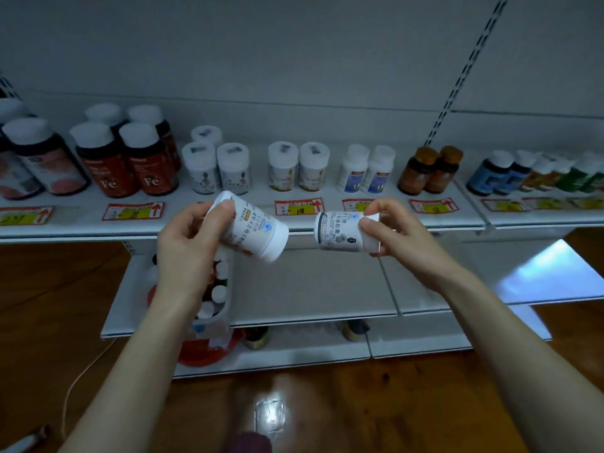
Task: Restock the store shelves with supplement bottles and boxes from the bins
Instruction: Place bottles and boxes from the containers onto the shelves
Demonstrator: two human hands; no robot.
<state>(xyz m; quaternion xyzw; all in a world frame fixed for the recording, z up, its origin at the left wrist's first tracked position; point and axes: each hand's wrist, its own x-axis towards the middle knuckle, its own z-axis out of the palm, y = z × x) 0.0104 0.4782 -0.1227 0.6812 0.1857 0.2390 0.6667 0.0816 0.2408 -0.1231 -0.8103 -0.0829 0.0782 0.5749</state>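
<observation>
My left hand (188, 243) grips a white supplement bottle (258, 230), tilted with its cap end pointing down and right. My right hand (392, 235) holds a second white bottle (340, 231) lying sideways, its dark-rimmed end facing left. Both bottles hang in the air in front of the upper shelf (376, 220), close to each other but apart. Behind them on that shelf stand matching white bottles (215, 168) in small groups.
Dark bottles marked Fe (124, 158), amber bottles (428, 171) and coloured bottles (529, 173) line the upper shelf above price tags (299, 207). A white bin (212, 299) with several bottles sits on the lower shelf (310, 289) behind my left forearm. Wooden floor lies below.
</observation>
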